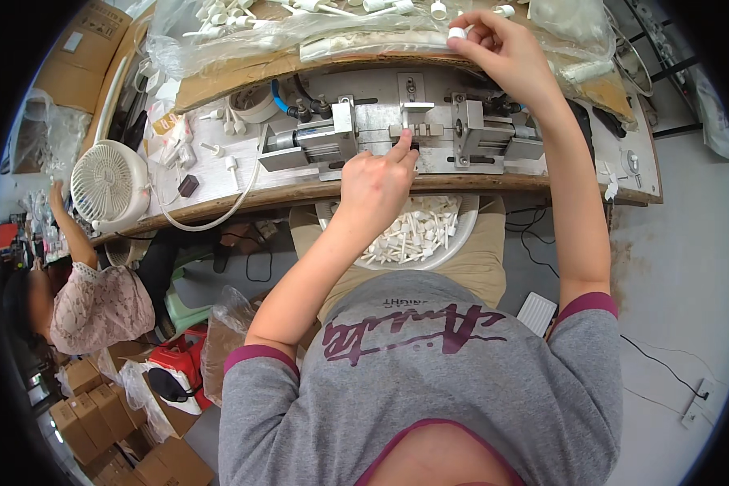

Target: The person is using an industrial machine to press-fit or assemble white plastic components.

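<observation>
My right hand (502, 53) is raised at the far edge of the bench, pinching a small white plastic cap (457, 34) between thumb and fingers. At the middle of the metal clamping fixture (417, 130), my left hand (378, 180) reaches forward with its index finger stretched out. That fingertip touches the lower end of a white T-shaped plastic piece (418, 107) at the small metal block. The other left fingers are partly bent, and I see nothing gripped in them. Metal slide units (320, 138) flank the block on both sides.
A basin (466, 235) of white stemmed parts sits on my lap below the bench edge. More white parts lie on plastic sheeting (243, 40) at the back. A white fan (110, 182) stands at left, near another person (97, 304). Cartons (97, 413) are stacked lower left.
</observation>
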### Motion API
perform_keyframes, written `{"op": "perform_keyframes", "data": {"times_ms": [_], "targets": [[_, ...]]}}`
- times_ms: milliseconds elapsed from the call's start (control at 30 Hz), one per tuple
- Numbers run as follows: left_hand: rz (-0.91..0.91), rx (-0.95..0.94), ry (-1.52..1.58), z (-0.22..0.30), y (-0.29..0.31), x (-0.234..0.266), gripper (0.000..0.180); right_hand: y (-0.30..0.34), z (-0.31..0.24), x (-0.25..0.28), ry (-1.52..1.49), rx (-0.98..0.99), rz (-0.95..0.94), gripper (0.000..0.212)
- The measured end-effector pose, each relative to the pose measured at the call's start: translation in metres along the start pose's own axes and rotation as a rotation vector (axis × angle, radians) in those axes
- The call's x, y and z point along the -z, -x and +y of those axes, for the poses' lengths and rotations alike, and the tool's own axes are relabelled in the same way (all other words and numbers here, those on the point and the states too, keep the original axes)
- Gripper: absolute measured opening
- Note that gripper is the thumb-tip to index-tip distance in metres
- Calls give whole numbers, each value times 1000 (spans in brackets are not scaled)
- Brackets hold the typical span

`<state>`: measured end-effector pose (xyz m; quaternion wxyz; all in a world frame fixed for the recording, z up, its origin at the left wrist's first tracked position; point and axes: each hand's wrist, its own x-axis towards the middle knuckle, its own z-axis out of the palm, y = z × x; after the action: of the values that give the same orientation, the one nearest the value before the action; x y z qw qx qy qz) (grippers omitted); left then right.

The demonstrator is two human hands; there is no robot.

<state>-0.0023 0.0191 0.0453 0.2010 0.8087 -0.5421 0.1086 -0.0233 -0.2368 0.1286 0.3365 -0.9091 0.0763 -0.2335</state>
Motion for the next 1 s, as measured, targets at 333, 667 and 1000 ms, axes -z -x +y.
{"op": "perform_keyframes", "data": {"times_ms": [333, 667, 1000], "targets": [[315, 105, 380, -30, -58, 75, 25, 130, -46, -52, 242, 367, 62, 26], [77, 278, -51, -63, -186, 35, 37, 123, -53, -96, 557, 313, -123, 20], [410, 100, 388, -41, -110, 71, 28, 108, -50, -72, 189, 191, -118, 31]]}}
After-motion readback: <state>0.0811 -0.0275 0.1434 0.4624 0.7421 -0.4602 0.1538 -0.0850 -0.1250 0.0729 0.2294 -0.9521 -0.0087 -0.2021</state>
